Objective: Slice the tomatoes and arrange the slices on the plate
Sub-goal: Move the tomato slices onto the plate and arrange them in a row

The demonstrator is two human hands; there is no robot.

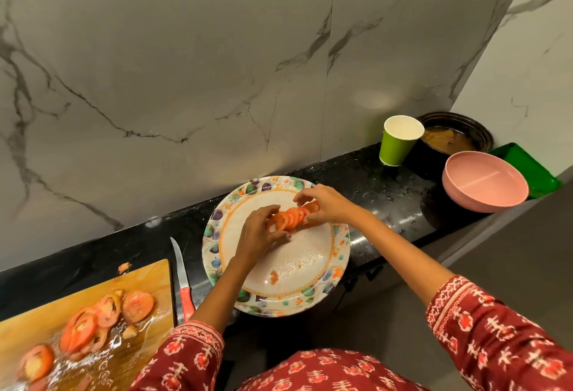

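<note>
2 hands over floral plate [310, 269], left hand [259, 232] and right hand [325, 204] fingers curled round row of tomato slices [294, 216], more slices [93, 325] on cutting board [145, 279] near left, knife [182, 279] between

The plate [279, 285] sits mid-counter [366, 173], overhanging its front edge, with a row of slices [293, 217] on its back half. The knife [183, 279] lies just left of it, the board [93, 313] with more slices [105, 313] farther left. Cup [400, 142], pot [455, 139], bowls [483, 186] and tray [530, 167] crowd the right end.
</note>
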